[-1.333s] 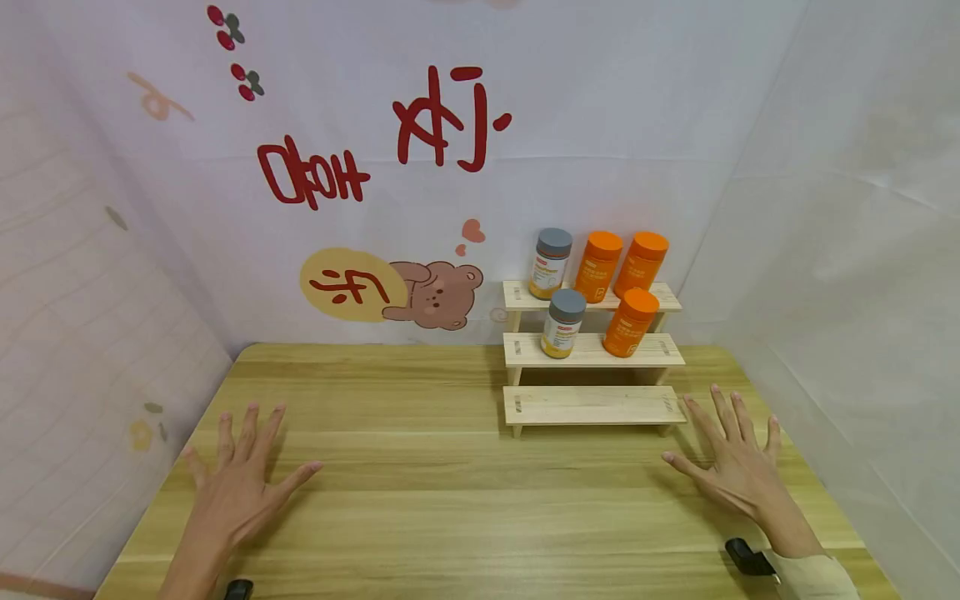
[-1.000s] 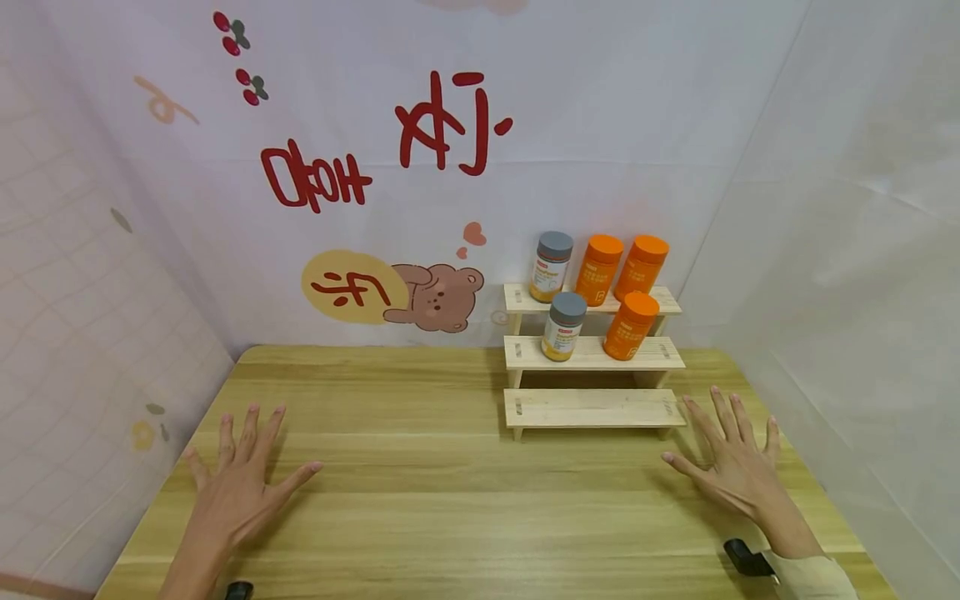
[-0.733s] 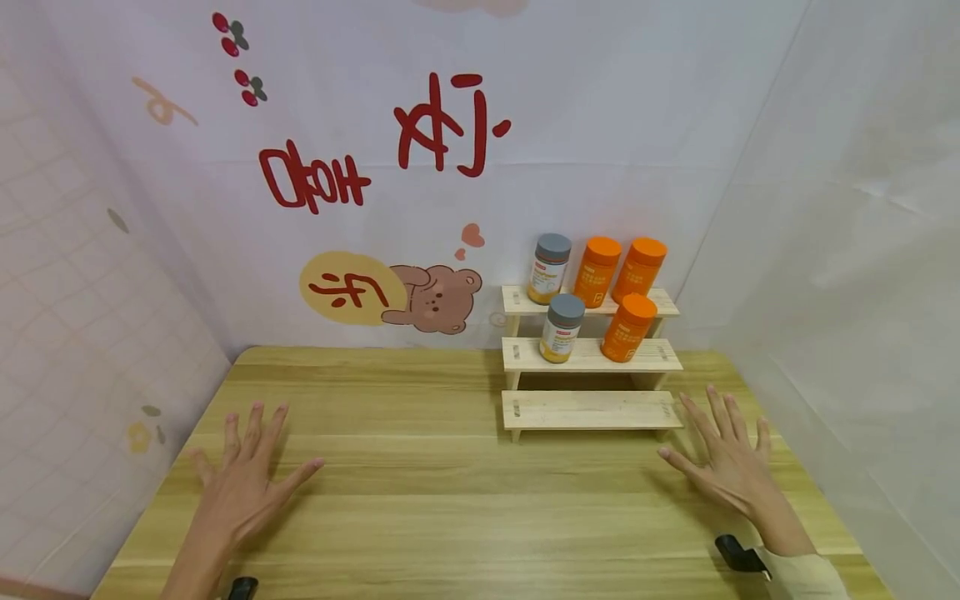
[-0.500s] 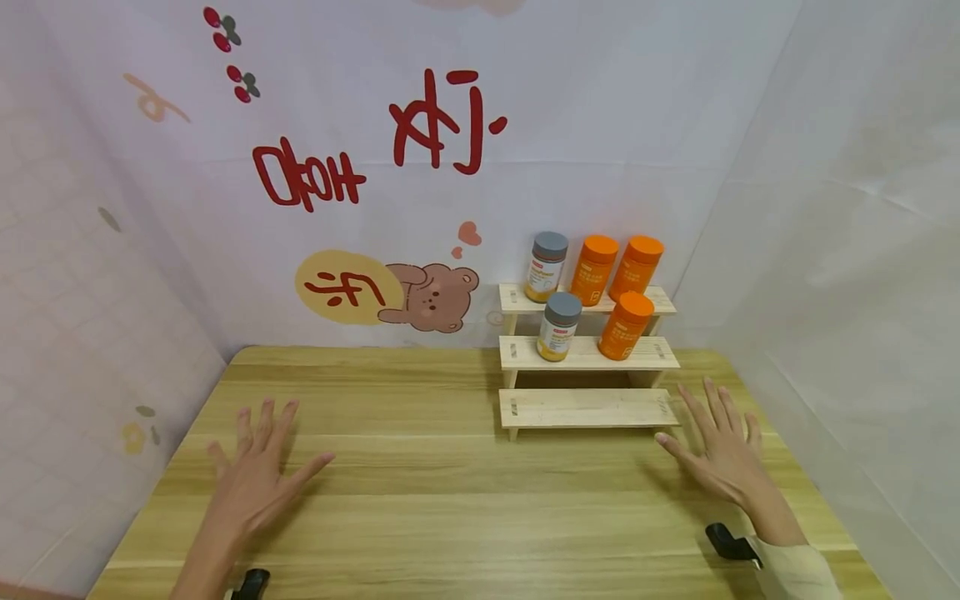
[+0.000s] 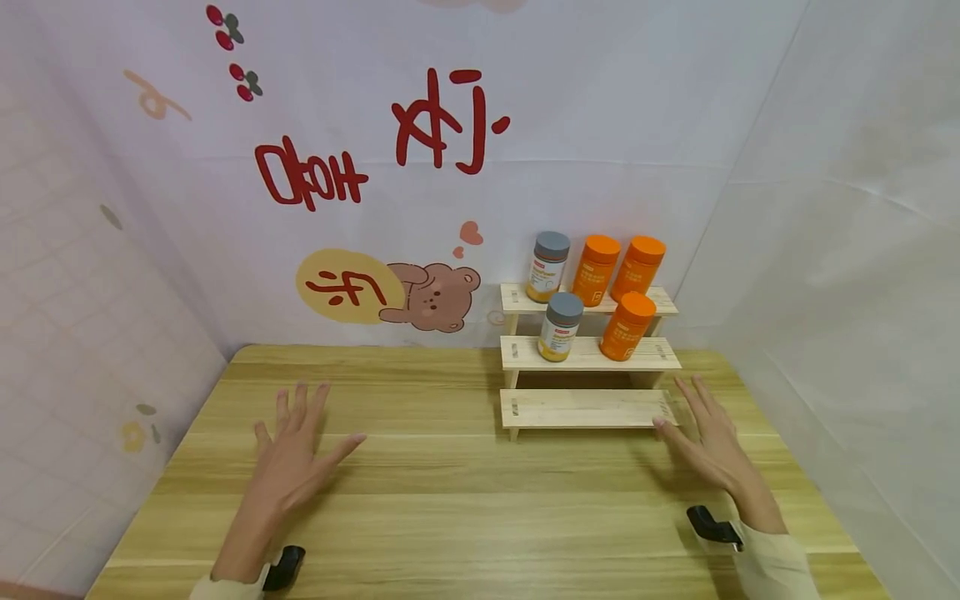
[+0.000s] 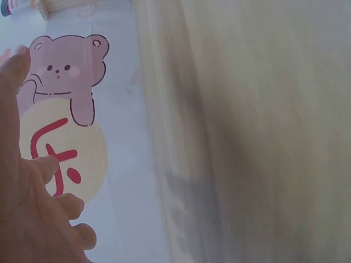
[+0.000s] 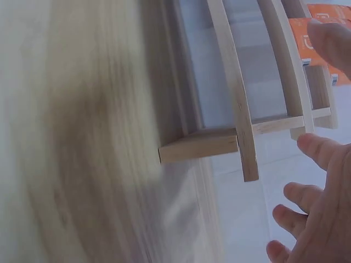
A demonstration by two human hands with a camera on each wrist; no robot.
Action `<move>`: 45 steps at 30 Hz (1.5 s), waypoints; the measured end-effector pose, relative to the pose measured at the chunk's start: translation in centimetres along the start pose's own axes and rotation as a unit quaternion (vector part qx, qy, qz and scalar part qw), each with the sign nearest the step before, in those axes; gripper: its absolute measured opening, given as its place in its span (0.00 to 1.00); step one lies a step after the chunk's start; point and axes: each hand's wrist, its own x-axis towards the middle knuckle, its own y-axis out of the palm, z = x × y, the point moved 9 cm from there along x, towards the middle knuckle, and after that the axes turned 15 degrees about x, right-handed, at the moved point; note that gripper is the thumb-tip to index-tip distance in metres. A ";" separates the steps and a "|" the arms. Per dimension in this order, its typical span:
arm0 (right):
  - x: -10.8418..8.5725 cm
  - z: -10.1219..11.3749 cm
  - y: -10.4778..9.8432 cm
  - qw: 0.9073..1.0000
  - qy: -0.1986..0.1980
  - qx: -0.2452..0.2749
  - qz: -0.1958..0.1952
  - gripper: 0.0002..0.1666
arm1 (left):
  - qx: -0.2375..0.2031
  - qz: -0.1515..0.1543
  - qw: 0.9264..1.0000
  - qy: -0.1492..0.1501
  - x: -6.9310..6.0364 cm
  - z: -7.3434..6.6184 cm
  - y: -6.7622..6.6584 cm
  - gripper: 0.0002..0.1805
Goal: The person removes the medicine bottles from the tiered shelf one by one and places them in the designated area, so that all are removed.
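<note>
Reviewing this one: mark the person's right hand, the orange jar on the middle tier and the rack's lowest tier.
Right hand [image 5: 717, 446]: head view, back of the hand.
Orange jar [image 5: 624, 336]: head view, its body below the lid.
Lowest tier [image 5: 585, 407]: head view, its top board.

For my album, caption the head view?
Five jars on a stand; left hand and right hand over the table.

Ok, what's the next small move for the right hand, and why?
I'd probably raise the right hand toward the orange jar on the middle shelf: the hand is empty, its fingers are open near the bottom shelf, and that jar looks the nearest, with nothing standing in front of it.
</note>
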 end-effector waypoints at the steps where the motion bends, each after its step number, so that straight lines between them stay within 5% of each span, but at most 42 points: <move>1: 0.1 0.0 0.1 1.000 0.001 0.007 0.002 0.50 | -0.002 0.001 1.000 0.000 0.2 -0.2 0.1 0.55; 11: 1.3 -1.6 1.0 0.997 0.028 0.073 0.025 0.49 | -0.031 0.002 0.999 0.007 1.5 -1.9 0.4 0.56; 21: 2.0 -3.7 1.4 0.989 0.096 0.107 0.026 0.47 | -0.094 -0.006 0.995 0.025 3.5 -4.5 0.6 0.55; 29: 2.2 -5.3 1.0 0.974 0.144 0.175 0.012 0.46 | -0.142 -0.013 0.989 0.035 4.7 -6.7 0.4 0.53; 45: 2.0 -5.6 0.6 0.961 0.133 0.242 0.011 0.40 | -0.195 -0.016 0.979 0.057 7.6 -10.3 -1.3 0.49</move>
